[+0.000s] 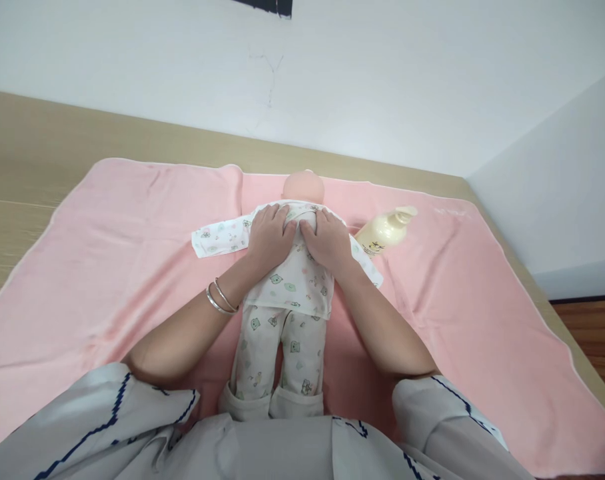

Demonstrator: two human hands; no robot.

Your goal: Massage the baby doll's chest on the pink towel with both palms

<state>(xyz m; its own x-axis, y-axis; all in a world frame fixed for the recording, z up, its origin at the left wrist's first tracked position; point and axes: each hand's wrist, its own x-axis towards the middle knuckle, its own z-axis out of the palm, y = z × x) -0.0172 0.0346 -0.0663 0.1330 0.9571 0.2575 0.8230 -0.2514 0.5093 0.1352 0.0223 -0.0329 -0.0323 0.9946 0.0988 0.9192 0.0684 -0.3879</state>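
A baby doll (288,303) in white printed pyjamas lies along the middle of a pink blanket (107,267), its bare head (304,186) pointing away from me. My left hand (268,235) lies flat on the doll's upper left chest, fingers stretched out together. My right hand (327,241) rests flat beside it on the right chest, thumbs almost touching. Both hands press on the pyjama top and hold nothing. Two silver bangles (219,298) circle my left wrist. The doll's left sleeve (217,239) lies spread out to the left.
A cream pump bottle (385,232) lies on its side on the blanket, just right of the doll's shoulder. The blanket covers a light wooden table (27,147) set against a white wall. Wooden floor (595,333) shows at the right.
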